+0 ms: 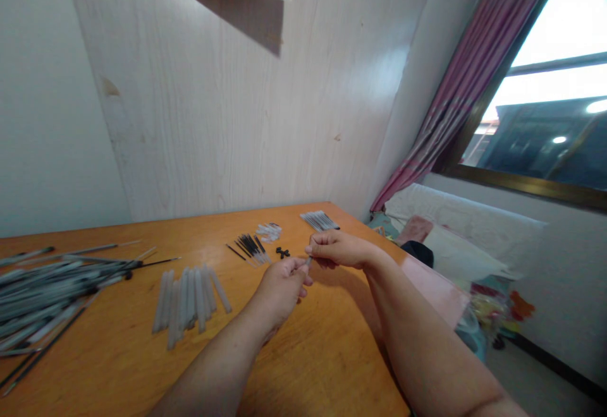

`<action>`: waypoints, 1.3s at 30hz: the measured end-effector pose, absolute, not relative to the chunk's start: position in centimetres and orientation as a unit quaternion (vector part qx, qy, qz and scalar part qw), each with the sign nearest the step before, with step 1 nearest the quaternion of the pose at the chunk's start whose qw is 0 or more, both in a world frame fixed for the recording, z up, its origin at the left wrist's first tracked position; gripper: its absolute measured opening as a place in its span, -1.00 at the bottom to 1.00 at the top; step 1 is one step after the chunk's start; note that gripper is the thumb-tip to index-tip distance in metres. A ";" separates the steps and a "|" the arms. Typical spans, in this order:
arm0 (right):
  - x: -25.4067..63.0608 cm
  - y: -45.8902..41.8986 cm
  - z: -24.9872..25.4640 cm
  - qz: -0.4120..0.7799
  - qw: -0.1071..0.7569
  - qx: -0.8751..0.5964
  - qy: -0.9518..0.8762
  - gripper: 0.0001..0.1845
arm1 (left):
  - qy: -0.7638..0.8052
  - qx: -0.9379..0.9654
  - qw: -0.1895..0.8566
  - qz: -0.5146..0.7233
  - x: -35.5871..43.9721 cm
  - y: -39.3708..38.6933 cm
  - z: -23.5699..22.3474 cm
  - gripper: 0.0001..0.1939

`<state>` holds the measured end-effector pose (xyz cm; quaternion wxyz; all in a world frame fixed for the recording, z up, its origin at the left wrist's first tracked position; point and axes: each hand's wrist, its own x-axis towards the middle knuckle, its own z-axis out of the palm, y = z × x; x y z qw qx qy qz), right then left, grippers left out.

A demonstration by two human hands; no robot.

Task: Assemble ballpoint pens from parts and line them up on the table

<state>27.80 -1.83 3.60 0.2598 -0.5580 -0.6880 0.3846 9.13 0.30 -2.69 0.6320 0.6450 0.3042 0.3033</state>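
Observation:
My left hand (283,285) and my right hand (337,248) meet above the middle of the table, both closed. Between their fingertips shows the short greyish end of a slim pen piece (308,259); most of it is hidden by the fingers. Just behind the left hand lie several small black pen parts (283,253). A fan of black ink refills (250,246) rests to their left, with small whitish plastic pieces (269,232) beyond. Translucent pen barrels (190,297) lie side by side left of my left forearm.
A row of pens (319,220) lies near the table's far right corner. At the left edge spreads a large heap of pens and refills (47,297). The wooden table (313,354) meets a wall behind. Right of it stand a white-covered seat (455,246) and bagged items (488,309).

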 end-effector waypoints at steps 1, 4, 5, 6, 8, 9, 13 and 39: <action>27.8 -1.7 3.5 0.370 0.255 -0.563 -0.693 -0.53 | 0.305 0.643 0.632 0.306 9.1 0.3 -2.6 -0.68; 27.7 -1.4 3.3 0.329 0.246 -0.575 -0.708 -0.49 | 0.307 0.637 0.634 0.312 9.1 0.2 -2.5 -0.69; 27.6 -1.3 3.2 0.322 0.245 -0.576 -0.711 -0.47 | 0.308 0.636 0.634 0.314 9.1 0.2 -2.5 -0.70; 27.6 -1.3 3.2 0.320 0.244 -0.576 -0.711 -0.46 | 0.310 0.635 0.634 0.315 9.1 0.2 -2.4 -0.71; 27.5 -1.3 3.3 0.325 0.248 -0.575 -0.709 -0.43 | 0.311 0.634 0.634 0.315 9.0 0.2 -2.3 -0.68; 27.4 -1.3 3.4 0.328 0.255 -0.575 -0.705 -0.42 | 0.311 0.633 0.635 0.315 9.0 0.2 -2.3 -0.67; 27.4 -1.6 3.8 0.360 0.308 -0.567 -0.674 -0.47 | 0.309 0.633 0.637 0.314 8.9 0.4 -2.4 -0.64; 27.0 -1.3 3.2 0.319 0.290 -0.584 -0.688 -0.40 | 0.320 0.635 0.626 0.320 8.9 0.5 -2.6 -0.66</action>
